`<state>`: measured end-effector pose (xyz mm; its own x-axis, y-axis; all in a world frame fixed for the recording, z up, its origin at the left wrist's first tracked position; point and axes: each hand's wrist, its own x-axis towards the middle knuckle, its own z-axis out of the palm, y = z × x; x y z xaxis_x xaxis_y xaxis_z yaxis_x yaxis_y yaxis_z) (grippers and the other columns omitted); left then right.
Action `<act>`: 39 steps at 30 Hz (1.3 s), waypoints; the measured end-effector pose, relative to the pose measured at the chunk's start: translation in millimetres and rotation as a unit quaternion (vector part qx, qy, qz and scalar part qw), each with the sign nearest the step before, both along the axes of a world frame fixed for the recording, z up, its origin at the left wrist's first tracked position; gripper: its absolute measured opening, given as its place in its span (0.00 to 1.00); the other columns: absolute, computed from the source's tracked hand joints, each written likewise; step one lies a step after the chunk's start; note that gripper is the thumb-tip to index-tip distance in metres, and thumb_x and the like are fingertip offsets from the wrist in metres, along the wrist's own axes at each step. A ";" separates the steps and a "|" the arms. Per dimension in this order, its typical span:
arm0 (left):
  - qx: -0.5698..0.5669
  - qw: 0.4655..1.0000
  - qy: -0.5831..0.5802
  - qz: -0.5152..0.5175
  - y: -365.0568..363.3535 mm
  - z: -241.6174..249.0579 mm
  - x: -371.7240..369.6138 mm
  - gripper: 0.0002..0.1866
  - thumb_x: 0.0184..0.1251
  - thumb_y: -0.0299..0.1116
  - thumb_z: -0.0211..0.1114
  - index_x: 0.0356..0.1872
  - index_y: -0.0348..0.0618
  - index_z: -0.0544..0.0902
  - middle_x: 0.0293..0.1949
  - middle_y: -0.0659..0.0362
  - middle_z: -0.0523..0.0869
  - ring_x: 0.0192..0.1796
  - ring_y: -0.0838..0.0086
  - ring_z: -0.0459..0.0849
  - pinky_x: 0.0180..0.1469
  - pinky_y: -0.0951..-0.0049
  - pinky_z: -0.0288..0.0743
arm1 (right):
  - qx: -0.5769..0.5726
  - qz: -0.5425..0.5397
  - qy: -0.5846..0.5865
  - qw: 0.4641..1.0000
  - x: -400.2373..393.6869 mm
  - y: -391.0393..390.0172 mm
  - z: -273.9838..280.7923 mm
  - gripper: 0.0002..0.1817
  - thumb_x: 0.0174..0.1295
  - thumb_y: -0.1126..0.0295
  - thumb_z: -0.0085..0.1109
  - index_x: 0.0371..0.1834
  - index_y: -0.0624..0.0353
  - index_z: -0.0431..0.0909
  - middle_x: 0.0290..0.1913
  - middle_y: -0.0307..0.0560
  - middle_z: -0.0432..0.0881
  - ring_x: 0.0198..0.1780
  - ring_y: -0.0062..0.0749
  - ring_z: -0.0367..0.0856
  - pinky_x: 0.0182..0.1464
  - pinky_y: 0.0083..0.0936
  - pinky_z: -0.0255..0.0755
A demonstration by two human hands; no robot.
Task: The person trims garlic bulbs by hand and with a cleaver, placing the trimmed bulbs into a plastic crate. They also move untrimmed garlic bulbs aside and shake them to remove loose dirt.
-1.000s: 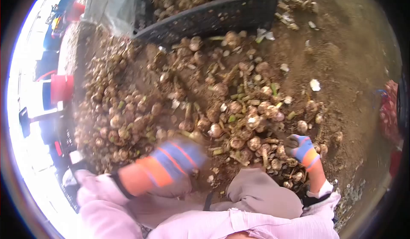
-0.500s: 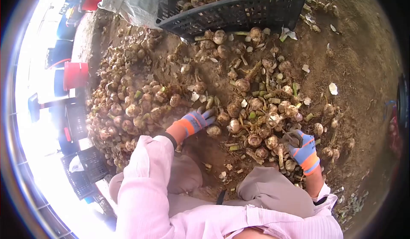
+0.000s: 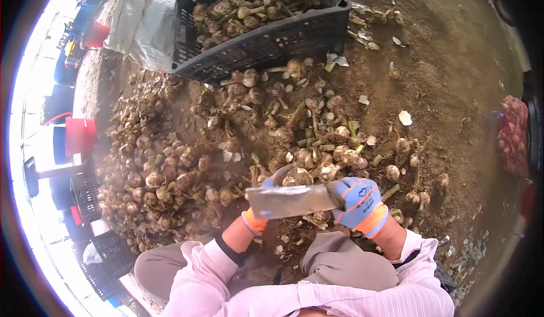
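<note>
Gloved in blue and orange, my right hand (image 3: 358, 202) grips the end of a cleaver (image 3: 294, 200), whose broad metal blade points left. My left hand (image 3: 271, 184), in a matching glove, is closed around a garlic bulb (image 3: 297, 176) just beyond the blade's upper edge. The blade hides most of the left palm and fingers. Below and around both hands lie loose garlic bulbs (image 3: 328, 171), several with cut green stems. A larger heap of garlic (image 3: 164, 181) spreads over the ground to my left.
A black plastic crate (image 3: 272, 44) with garlic inside stands ahead, beside a pale plastic sheet (image 3: 144, 25). Red buckets (image 3: 80, 135) and dark crates (image 3: 110, 254) line the left. At far right is a red mesh sack (image 3: 513, 130). Garlic skins dot the soil (image 3: 442, 84).
My right hand has come up and left with the cleaver, its blade now in plain view. My left hand has moved toward me and taken a garlic bulb. The view has shifted right.
</note>
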<state>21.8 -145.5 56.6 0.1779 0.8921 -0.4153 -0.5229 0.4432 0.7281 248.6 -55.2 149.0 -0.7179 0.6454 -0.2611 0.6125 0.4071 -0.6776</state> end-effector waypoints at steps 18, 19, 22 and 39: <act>0.003 0.995 0.099 -0.022 -6.7 29.1 47.7 0.22 0.54 0.33 0.64 0.51 0.40 0.75 0.45 0.52 0.80 0.48 0.71 0.81 0.49 0.72 0.76 | 0.002 -0.025 0.017 1.000 19.4 -12.5 -10.9 0.19 0.40 0.62 0.66 0.36 0.55 0.75 0.33 0.50 0.79 0.39 0.46 0.78 0.41 0.37 0.73; -0.028 0.998 0.055 -0.009 -6.0 34.5 49.0 0.22 0.53 0.33 0.65 0.51 0.41 0.76 0.45 0.52 0.81 0.48 0.71 0.81 0.48 0.72 0.76 | 0.000 -0.026 0.016 1.000 25.6 -8.0 -29.0 0.19 0.40 0.62 0.66 0.36 0.55 0.75 0.33 0.50 0.79 0.39 0.46 0.78 0.41 0.37 0.73; 0.169 0.949 0.262 -0.055 -1.6 71.1 43.4 0.25 0.42 0.27 0.69 0.47 0.37 0.77 0.41 0.55 0.82 0.46 0.74 0.82 0.46 0.75 0.75 | -0.028 -0.317 -0.101 0.943 65.7 -4.2 -80.3 0.16 0.42 0.68 0.66 0.36 0.57 0.76 0.31 0.52 0.79 0.36 0.48 0.79 0.39 0.34 0.74; 0.339 0.675 0.606 -0.252 22.3 76.9 43.9 0.30 0.46 0.32 0.68 0.56 0.45 0.72 0.48 0.50 0.78 0.49 0.56 0.80 0.45 0.61 0.76 | -0.179 -0.170 0.167 0.954 41.9 7.2 -13.9 0.11 0.50 0.71 0.66 0.36 0.61 0.80 0.32 0.49 0.83 0.31 0.28 0.82 0.35 0.23 0.74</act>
<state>65.7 -123.2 133.4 0.4256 0.9032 -0.0557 0.7302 -0.3064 0.6107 290.5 -47.9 135.1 -0.5652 0.7676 -0.3020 0.3929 -0.0714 -0.9168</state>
